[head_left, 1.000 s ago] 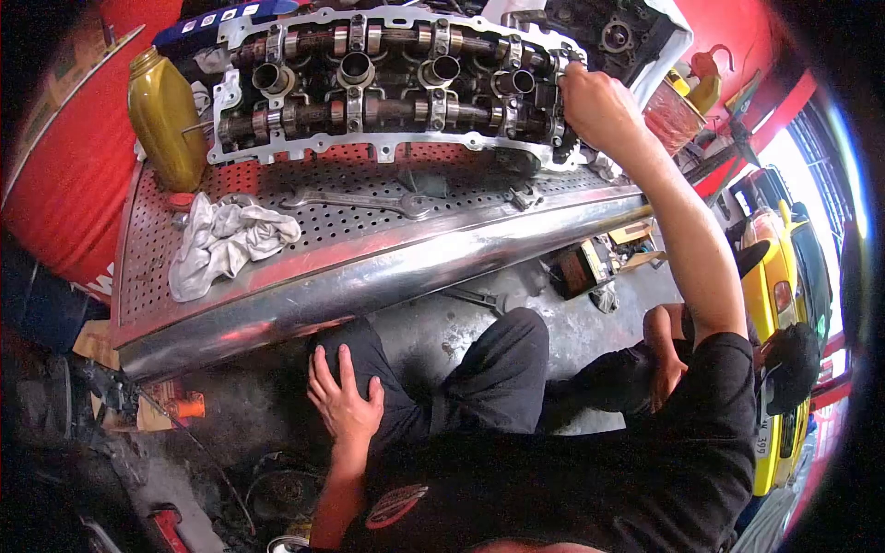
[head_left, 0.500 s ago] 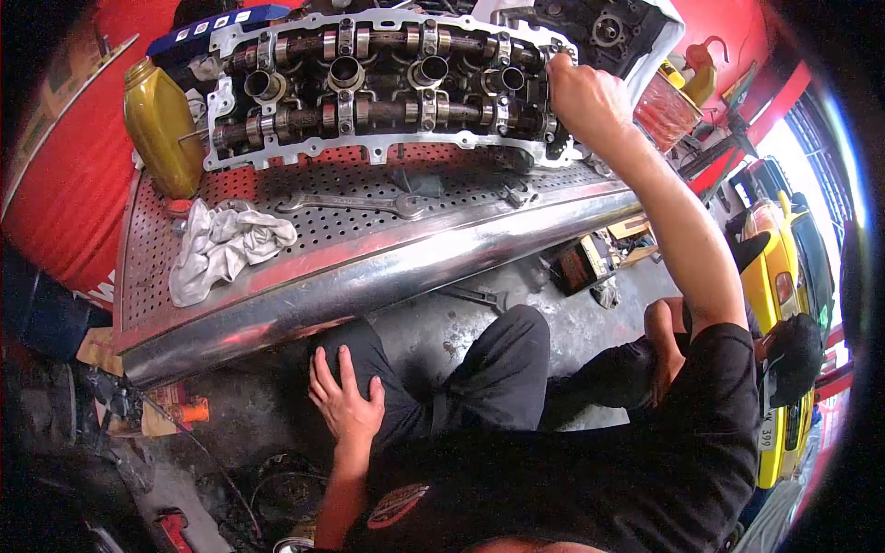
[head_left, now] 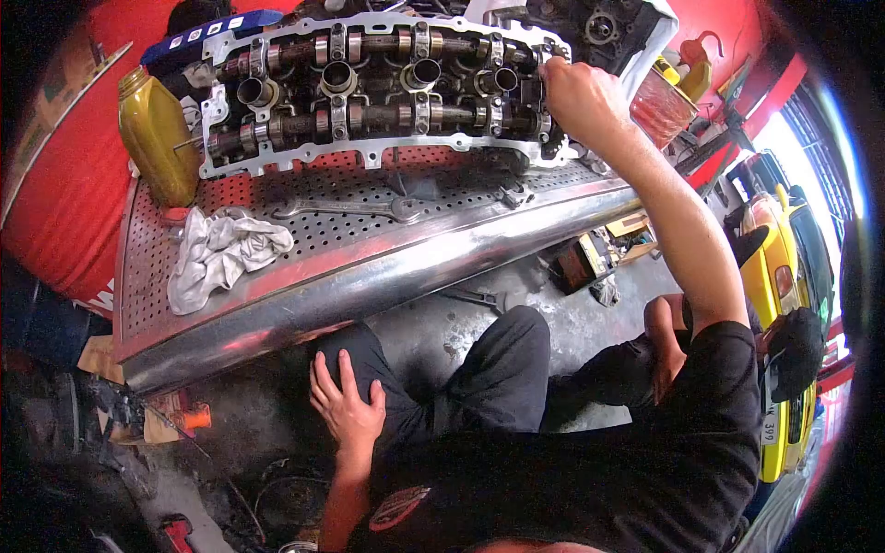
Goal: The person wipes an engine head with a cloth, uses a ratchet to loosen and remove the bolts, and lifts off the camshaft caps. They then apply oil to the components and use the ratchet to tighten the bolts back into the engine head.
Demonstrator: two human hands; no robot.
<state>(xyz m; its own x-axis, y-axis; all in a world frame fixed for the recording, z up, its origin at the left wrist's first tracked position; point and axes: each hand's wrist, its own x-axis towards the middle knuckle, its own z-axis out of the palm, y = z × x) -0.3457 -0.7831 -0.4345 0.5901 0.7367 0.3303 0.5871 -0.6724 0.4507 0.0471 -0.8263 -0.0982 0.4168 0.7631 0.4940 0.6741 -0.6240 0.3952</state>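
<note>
A cylinder head (head_left: 371,152) with two camshafts and several round tubes stands on a perforated metal bench (head_left: 304,189). At its right end is my right hand (head_left: 587,103), fingers curled in against the head's edge. Whatever those fingers grip is hidden behind the hand. My left hand (head_left: 352,405) lies on my left knee with its fingers spread, holding nothing. Below the head, a combination wrench (head_left: 355,208) rests on the bench, with a small metal part (head_left: 516,194) to its right.
A gold oil bottle (head_left: 159,138) and a crumpled white cloth (head_left: 221,253) are at the bench's left. Another engine part (head_left: 604,32) sits behind my right hand. A person in a black cap (head_left: 795,355) crouches at my right. A yellow car (head_left: 784,276) stands beyond.
The view has shifted slightly, so the bench things appear a little further left. My right hand stays at the head's right end, and my left hand remains on my knee.
</note>
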